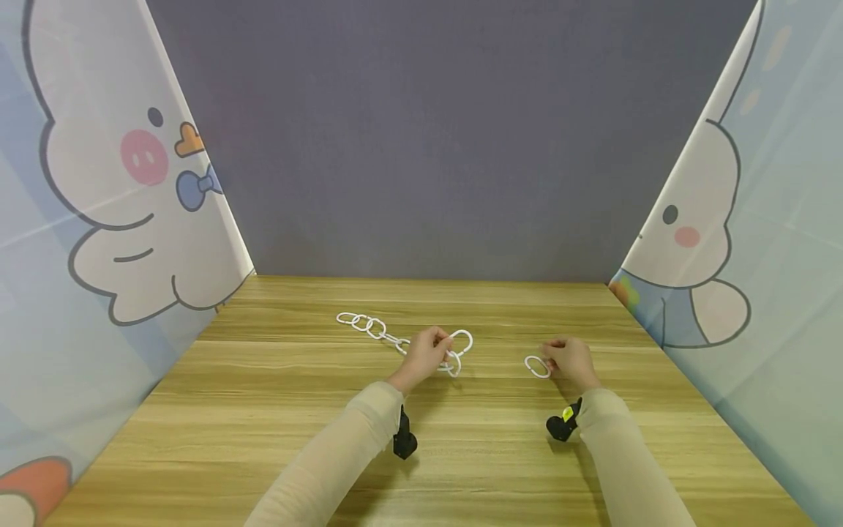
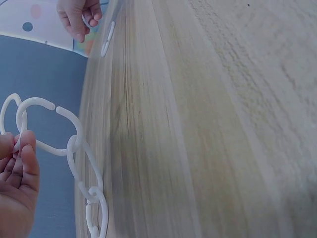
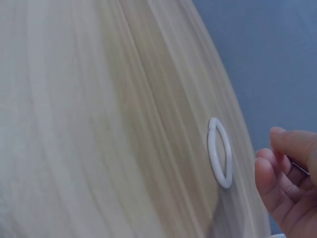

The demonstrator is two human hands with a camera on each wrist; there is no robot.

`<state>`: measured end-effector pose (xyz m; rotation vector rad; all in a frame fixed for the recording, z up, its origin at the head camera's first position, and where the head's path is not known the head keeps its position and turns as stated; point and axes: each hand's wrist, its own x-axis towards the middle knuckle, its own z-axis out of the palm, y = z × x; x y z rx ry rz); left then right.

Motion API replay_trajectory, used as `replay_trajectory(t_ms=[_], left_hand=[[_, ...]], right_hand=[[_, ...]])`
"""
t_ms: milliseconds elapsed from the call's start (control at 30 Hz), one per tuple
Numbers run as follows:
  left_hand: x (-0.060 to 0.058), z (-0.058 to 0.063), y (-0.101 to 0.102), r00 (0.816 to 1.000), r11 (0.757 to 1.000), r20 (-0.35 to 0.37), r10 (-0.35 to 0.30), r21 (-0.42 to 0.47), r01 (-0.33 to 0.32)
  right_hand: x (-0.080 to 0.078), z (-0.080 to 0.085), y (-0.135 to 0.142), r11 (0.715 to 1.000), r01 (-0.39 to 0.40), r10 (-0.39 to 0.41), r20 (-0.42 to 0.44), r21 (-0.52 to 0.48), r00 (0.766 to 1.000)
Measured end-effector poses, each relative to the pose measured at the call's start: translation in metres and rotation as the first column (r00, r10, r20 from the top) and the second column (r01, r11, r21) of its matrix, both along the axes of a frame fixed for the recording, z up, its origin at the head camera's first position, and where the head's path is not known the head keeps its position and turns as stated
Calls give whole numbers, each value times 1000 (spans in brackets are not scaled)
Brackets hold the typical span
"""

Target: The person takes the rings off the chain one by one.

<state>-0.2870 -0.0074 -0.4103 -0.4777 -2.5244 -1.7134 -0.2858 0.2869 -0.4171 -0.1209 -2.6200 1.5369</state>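
Note:
A chain of white plastic links (image 1: 376,329) lies across the middle of the table, slanting from back left toward my left hand (image 1: 426,351). Thumb and fingertips of that hand pinch a link at the chain's right end, raised off the wood. In the left wrist view, a held-up link (image 2: 35,100) has a small gap in its ring. One loose white link (image 1: 527,363) lies flat to the right, apart from the chain. My right hand (image 1: 571,360) is just beside it; the right wrist view shows its fingers (image 3: 265,173) loosely bent, apart from the link.
The wood-grain table (image 1: 474,461) ends at a grey back panel (image 1: 421,146). Cartoon-printed cloth walls stand on the left (image 1: 99,219) and right (image 1: 777,219). Black wrist cameras hang under the left cuff (image 1: 404,437) and right cuff (image 1: 562,427).

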Motion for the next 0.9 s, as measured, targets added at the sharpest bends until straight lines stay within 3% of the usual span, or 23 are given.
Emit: replay_trajectory(t_ms=[300, 467, 900], left_hand=[[3, 1, -1, 999, 999, -44, -15, 36, 17], [0, 0, 1, 1000, 1000, 3, 1, 11, -1], [-2, 2, 2, 1000, 1000, 23, -4, -8, 4]], right_hand=[[-2, 9, -5, 1000, -14, 14, -24, 18, 1000], [-4, 14, -8, 999, -25, 27, -48, 38, 998], [-10, 30, -17, 999, -34, 34, -68, -10, 997]])
